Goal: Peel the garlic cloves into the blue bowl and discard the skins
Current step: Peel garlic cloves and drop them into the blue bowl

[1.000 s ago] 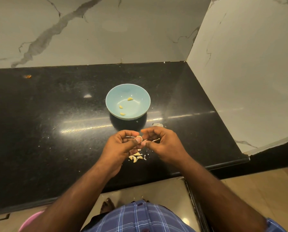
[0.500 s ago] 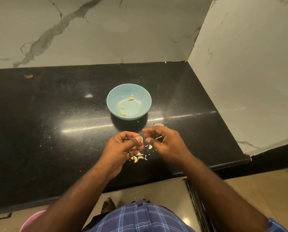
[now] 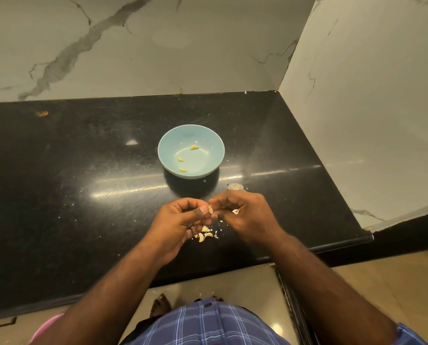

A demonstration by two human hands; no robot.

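hands: left grip (image 3: pixel 183 220) and right grip (image 3: pixel 242 212) pinch garlic clove (image 3: pixel 211 209) | blue bowl (image 3: pixel 168 155) beyond, countertop edge (image 3: pixel 332 247) near

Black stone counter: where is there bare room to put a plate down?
The wide dark stretch left of the pale blue bowl is free, as is the strip behind it by the marble wall. It is crowded by both hands, with garlic skins scattered beneath.

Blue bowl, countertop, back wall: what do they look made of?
Blue bowl: likely glazed ceramic, though melamine is possible; smooth pale-blue surface with soft sheen.
Countertop: looks like polished black granite; fine speckle, mirror-like light streak, rounded front edge.
Back wall: marble or marble-look tile; off-white with grey veining, satin finish. Real stone or print cannot be told.
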